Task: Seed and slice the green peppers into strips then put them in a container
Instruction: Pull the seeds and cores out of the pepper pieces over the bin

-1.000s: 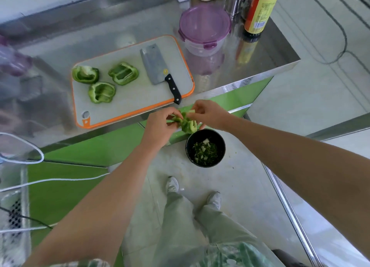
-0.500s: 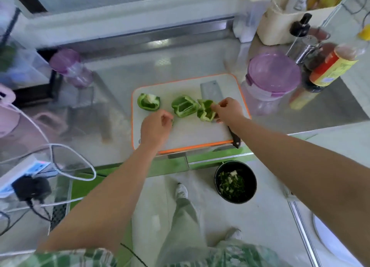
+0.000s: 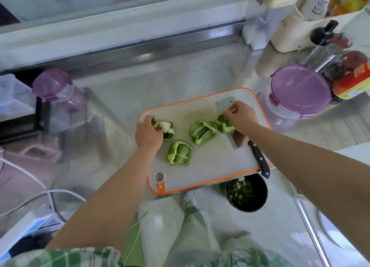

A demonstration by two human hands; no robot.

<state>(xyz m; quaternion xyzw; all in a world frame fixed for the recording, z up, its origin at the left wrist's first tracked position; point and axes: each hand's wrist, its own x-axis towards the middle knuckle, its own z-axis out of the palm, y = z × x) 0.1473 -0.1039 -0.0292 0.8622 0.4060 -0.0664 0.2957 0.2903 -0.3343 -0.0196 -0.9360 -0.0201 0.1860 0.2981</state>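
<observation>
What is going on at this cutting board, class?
A person is preparing green peppers on the cutting board. The left hand grips an unseeded pepper half; the right hand holds a second pepper half over the cleaver. A middle half and a near half lie loose. No strips are cut yet.

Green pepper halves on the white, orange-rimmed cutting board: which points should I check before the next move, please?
1. Left hand grips the unseeded green pepper half: ok.
2. Its white seed core removed: not ok.
3. Right hand free for the black-handled steel cleaver: not ok, it holds a green pepper piece.
4. Round clear container with purple lid open: not ok.
5. Two other pepper halves seeded: ok.
</observation>
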